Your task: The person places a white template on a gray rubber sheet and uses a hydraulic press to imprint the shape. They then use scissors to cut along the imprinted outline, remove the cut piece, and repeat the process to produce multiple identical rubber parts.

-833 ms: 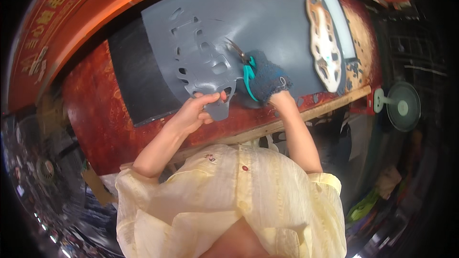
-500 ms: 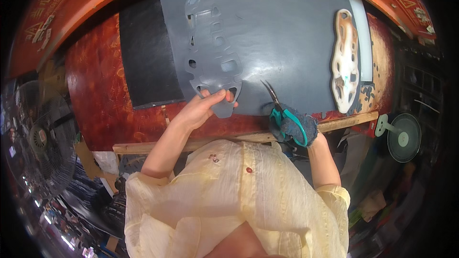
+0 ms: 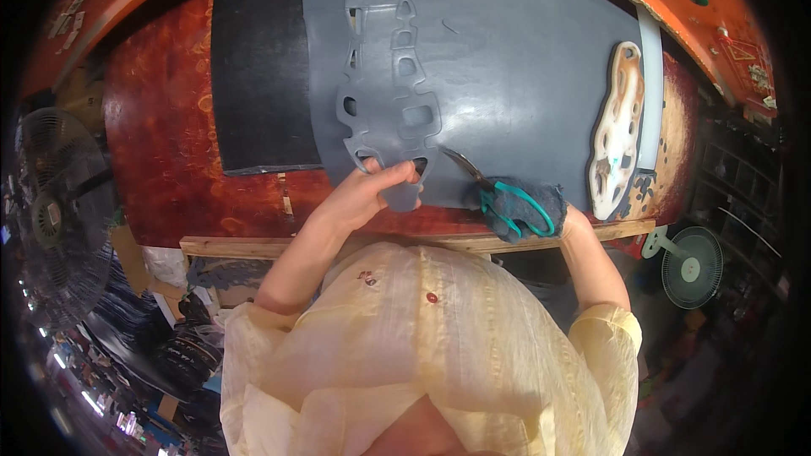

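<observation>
A long grey rubber-like cut-out [image 3: 378, 89] with several rounded holes lies over a large grey sheet [image 3: 524, 59]. My bare left hand [image 3: 372, 190] pinches its near end, thumb on top, at the sheet's near edge. On my right hand [image 3: 524, 207] is a dark blue-grey glove. It grips teal-handled scissors [image 3: 515, 203], whose blades point up and left, with the tip close beside the cut-out's right edge near my left hand. The blades look closed or nearly so.
A white and brown elongated template-like piece [image 3: 617, 131] with holes lies on the sheet's right side. A black sheet [image 3: 263, 76] is at left on the red tabletop [image 3: 160, 118]. A wooden strip [image 3: 253, 245] edges the table. Fans [image 3: 691, 266] stand at both sides; an orange panel [image 3: 693, 17] rises behind.
The scissors have swung left, so their tip is nearer the cut-out's edge. My left hand keeps its pinch on the near end. The whole view has shifted slightly.
</observation>
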Motion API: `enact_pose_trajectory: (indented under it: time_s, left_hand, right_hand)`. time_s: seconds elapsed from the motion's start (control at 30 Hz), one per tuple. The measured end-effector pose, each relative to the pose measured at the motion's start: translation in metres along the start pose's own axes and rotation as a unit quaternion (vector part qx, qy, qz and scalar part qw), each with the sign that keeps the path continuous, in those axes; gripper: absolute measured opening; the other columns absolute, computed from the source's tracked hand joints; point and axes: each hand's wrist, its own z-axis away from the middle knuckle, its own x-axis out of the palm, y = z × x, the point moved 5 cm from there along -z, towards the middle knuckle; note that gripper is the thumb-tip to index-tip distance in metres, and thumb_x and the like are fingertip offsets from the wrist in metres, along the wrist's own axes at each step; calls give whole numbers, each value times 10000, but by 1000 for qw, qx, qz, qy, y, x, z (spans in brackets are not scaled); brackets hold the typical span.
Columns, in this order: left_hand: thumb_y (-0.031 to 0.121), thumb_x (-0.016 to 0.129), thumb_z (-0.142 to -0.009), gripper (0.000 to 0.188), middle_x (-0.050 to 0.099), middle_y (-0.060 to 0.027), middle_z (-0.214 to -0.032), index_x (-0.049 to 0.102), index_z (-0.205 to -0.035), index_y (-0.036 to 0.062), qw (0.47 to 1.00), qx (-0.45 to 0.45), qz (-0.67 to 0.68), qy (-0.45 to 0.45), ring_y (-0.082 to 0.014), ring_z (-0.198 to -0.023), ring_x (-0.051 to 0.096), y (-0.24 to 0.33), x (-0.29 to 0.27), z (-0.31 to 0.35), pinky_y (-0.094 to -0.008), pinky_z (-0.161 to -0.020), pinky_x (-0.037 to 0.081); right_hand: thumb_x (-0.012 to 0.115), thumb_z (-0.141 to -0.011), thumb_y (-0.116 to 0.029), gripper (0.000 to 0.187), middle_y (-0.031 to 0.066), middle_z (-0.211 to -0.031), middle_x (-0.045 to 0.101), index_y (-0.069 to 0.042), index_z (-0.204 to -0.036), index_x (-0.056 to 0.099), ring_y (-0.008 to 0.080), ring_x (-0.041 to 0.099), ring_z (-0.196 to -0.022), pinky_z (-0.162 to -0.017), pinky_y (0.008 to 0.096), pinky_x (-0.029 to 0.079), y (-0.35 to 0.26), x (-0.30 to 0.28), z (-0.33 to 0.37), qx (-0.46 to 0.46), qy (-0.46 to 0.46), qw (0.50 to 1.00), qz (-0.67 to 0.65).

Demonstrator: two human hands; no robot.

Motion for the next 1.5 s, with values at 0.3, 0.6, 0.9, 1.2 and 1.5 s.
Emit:
enact_pose_trajectory:
  time_s: [0.3,0.6,0.9,1.2,1.5]
  left_hand:
    - [178,645,-861,159,608,-27,-706,599,-912,35,991,11,-131,36,-107,-529,575,9,10,6,-233,-472,469]
    - [244,686,-834,309,597,1,-793,596,-1006,4,958,15,-278,66,-53,-569,515,10,-1,1,-220,-408,423]
    - [259,640,-861,294,602,5,-840,598,-1053,40,969,4,-246,28,-49,-646,522,11,2,4,-214,-441,439]
    - [180,630,-874,157,604,19,-746,624,-974,59,971,30,-234,29,-49,-545,530,12,0,7,-199,-414,423]
    - [99,573,-902,180,618,-23,-826,622,-1015,-32,993,-30,103,-49,-12,-468,396,7,20,12,-182,-373,285]
  right_hand:
    - [534,-889,-290,407,16,-706,532,24,-1147,552,94,482,-494,-405,197,356,-44,18,-2,-1,29,998,54]
    - [567,-843,-114,324,-42,-754,572,-39,-1154,614,41,503,-568,-445,187,393,-77,5,-5,67,3,982,178]
    - [610,-838,-131,336,-3,-773,541,3,-1147,594,68,467,-551,-448,182,368,-64,-6,-8,19,4,989,145]
    - [782,-712,-252,687,170,-1134,591,14,-1268,479,288,592,-1000,-874,348,476,-129,-18,40,-167,249,865,402]
    - [682,-726,-317,616,169,-947,635,-37,-1245,502,354,623,-842,-701,476,476,-110,71,-18,-264,483,522,652]
